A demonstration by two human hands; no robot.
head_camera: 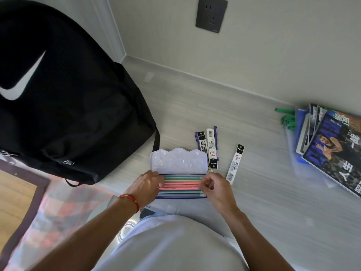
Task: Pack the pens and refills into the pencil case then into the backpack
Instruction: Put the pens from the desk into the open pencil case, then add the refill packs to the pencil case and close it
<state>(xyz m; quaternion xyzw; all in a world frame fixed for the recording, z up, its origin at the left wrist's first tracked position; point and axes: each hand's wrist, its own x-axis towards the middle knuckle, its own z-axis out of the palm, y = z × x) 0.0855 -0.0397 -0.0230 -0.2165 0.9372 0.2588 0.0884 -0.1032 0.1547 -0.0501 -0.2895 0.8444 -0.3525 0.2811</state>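
Pencil case (178, 160) open, seemingly holding pens (181, 182).

A pale wood-grain floor (244, 137) fills the middle of the frame, meeting off-white walls (273, 45) along a light skirting board (195, 74). A dark wall socket (211, 14) sits at the top centre. A checked rug (54, 208) lies lower left.

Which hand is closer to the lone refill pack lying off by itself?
Right. The right hand sits just beside the refill pack; the left hand is across the pencil case.
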